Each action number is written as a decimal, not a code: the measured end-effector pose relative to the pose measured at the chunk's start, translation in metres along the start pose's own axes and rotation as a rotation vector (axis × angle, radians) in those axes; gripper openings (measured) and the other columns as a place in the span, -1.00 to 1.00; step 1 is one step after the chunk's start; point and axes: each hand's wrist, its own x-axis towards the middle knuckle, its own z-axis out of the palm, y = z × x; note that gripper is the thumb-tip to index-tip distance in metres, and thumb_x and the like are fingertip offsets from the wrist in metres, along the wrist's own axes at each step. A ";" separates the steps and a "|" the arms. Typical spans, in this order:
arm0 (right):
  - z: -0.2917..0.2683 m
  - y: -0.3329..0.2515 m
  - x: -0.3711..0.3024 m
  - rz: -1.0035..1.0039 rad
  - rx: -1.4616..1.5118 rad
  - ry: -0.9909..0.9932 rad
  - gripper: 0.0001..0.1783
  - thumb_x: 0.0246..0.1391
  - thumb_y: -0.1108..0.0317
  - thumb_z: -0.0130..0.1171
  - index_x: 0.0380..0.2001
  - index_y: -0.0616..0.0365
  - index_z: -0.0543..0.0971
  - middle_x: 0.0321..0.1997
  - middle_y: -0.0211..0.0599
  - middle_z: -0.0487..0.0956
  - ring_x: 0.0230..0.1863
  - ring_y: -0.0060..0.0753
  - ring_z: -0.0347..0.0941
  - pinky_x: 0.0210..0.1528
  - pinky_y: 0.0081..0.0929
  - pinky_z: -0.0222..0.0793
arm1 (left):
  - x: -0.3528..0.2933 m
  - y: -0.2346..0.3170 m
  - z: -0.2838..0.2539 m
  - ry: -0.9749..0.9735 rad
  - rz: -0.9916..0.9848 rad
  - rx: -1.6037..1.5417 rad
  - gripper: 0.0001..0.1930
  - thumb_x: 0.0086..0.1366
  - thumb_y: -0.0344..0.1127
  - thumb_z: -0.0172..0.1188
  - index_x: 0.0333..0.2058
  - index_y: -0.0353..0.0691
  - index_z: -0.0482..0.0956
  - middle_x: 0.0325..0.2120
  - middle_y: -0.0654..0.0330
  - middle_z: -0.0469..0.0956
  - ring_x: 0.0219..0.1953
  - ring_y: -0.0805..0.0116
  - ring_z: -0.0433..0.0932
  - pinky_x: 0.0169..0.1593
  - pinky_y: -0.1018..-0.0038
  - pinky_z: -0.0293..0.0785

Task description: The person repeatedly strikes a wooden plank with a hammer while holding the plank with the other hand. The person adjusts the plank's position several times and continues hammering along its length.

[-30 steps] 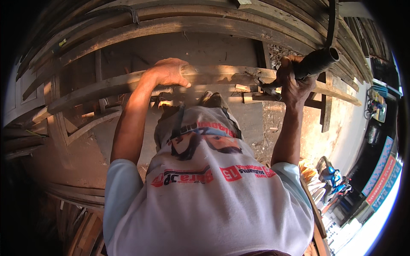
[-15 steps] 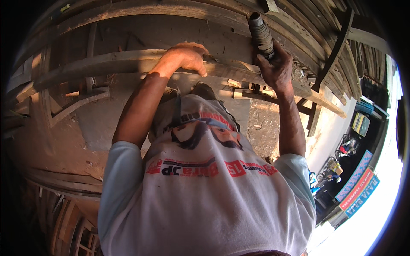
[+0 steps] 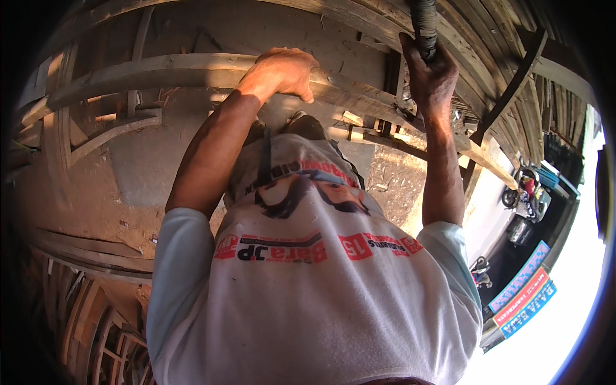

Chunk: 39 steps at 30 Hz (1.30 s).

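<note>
A long wooden beam (image 3: 350, 95) runs crosswise in front of the person, the sunlit middle stretch passing under the left hand (image 3: 287, 72). That hand grasps the beam from above, thumb on the near side; the fingertips are hidden on the far side. The timber should be stiff, heavy and hard to break, with rough edges that grip well but may splinter; it is best held from above, or with a hand toward each end for lifting. To the right, above the beam, the right hand (image 3: 433, 80) is clenched around a dark, ribbed handle (image 3: 424, 29), whose ridges should resist slipping; I cannot make out what is at its lower end. Beyond lie stacked planks (image 3: 478, 48) at upper right, and a curved wooden brace (image 3: 115, 136) at left, above the floor (image 3: 160, 173). Farther off, at the right, are a parked motorbike (image 3: 529, 186) and a signboard (image 3: 526, 303).
</note>
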 end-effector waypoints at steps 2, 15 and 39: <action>-0.014 0.005 0.000 0.116 0.107 0.142 -0.68 0.20 0.20 0.42 -0.25 0.27 0.63 -0.59 -0.42 0.57 -0.56 -0.64 0.41 -0.46 -0.49 0.37 | -0.004 0.002 0.002 0.048 0.003 -0.017 -0.39 -0.08 -0.06 0.53 0.02 -0.07 0.70 -0.15 0.04 0.74 -0.06 -0.02 0.71 0.03 0.12 0.60; -0.055 0.044 -0.031 0.141 0.248 0.410 -0.70 0.24 0.22 0.41 -0.35 0.24 0.60 -0.52 -0.41 0.56 -0.48 -0.63 0.47 -0.37 -0.57 0.41 | -0.009 0.009 -0.008 0.006 -0.040 -0.023 -0.21 -0.09 -0.04 0.56 0.20 -0.07 0.60 0.00 0.02 0.70 0.09 -0.03 0.65 0.16 0.14 0.56; 0.004 -0.002 0.017 -0.164 0.104 -0.581 -0.63 0.20 0.12 0.46 -0.16 0.22 0.67 -0.43 -0.50 0.62 -0.37 -0.71 0.39 -0.27 -0.51 0.42 | 0.011 -0.011 -0.020 -0.189 0.004 -0.251 -0.48 -0.11 0.09 0.60 -0.27 -0.19 0.81 -0.30 0.10 0.76 -0.26 0.14 0.71 -0.20 0.23 0.57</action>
